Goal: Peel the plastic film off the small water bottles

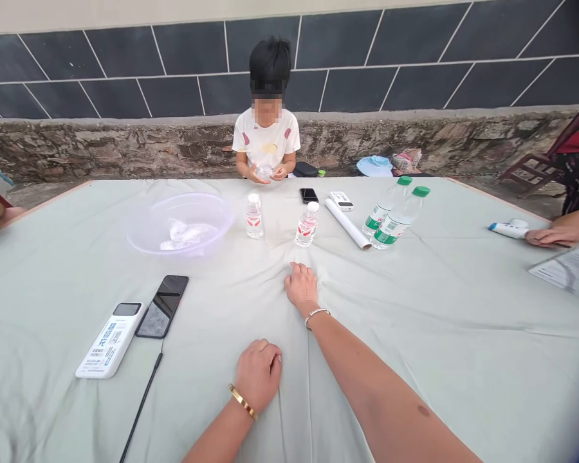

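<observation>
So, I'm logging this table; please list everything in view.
People: 3, one white-shirted, left, opposite, right
Wall: 1, grey, background
Hat: 1, blue, background
Case: 1, black, background
Chair: 1, brown, right
Tablecloth: 1, pale green, foreground
Basin: 1, translucent purple, left
Plastic: uncounted, clear, in basin
Small bottles: 2, clear, centre
Large bottles: 2, clear, right
Roll: 1, white, centre-right
Phones: 2, black, left, centre
Power banks: 2, white, beside phones
Strap: 1, black, lower left
Gadget: 1, white-blue, right
Papers: uncounted, white, right edge
Left grip: 1, gold bracelet, lower centre
Right grip: 1, silver bracelet, centre

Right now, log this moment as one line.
left hand: on tablecloth | right hand: near white-capped bottle, not touching | bottle: upright
</observation>
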The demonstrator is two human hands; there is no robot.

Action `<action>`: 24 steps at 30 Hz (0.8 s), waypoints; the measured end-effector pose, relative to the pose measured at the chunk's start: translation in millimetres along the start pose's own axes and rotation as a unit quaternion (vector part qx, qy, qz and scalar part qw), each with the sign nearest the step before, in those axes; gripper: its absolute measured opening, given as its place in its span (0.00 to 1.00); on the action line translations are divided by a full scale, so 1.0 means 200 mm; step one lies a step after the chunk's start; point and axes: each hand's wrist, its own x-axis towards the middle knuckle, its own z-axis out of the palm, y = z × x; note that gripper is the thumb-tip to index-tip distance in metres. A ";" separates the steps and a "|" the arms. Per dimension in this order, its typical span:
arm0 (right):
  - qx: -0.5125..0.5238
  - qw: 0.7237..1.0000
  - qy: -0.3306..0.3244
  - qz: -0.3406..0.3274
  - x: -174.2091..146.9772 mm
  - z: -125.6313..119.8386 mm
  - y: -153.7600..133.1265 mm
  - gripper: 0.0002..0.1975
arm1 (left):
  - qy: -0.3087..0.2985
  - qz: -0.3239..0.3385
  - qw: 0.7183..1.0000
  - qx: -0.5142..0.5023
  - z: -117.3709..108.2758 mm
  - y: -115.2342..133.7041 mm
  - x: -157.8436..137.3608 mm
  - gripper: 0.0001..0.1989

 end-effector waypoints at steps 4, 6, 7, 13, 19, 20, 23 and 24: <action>-0.010 1.000 0.001 -0.005 0.00 0.01 0.00 0.21 | -0.012 0.004 0.999 0.049 0.02 0.00 0.01 0.11; -0.014 1.000 0.000 -0.008 0.00 0.01 0.00 0.19 | -0.014 0.002 0.999 0.052 0.03 0.00 0.01 0.10; -0.017 1.000 -0.002 -0.009 0.00 0.01 0.00 0.18 | -0.013 0.001 0.999 0.053 0.03 0.00 0.01 0.10; -0.036 0.998 -0.024 -0.048 0.00 -0.01 0.00 0.15 | -0.020 0.015 0.997 0.073 0.02 0.02 0.01 0.11; 0.034 0.990 -0.056 -0.128 0.11 0.03 -0.12 0.15 | -0.048 0.005 0.996 0.070 0.03 0.04 0.01 0.11; 0.043 0.990 -0.052 -0.124 0.16 0.05 -0.17 0.16 | -0.050 0.000 0.997 0.056 0.03 0.04 0.01 0.10; 0.111 0.992 -0.019 -0.058 0.41 0.11 -0.32 0.26 | -0.057 -0.030 0.998 0.023 0.05 0.03 0.01 0.08; 0.160 0.987 -0.002 -0.020 0.51 0.13 -0.37 0.31 | -0.064 -0.041 0.997 0.020 0.05 0.02 0.01 0.08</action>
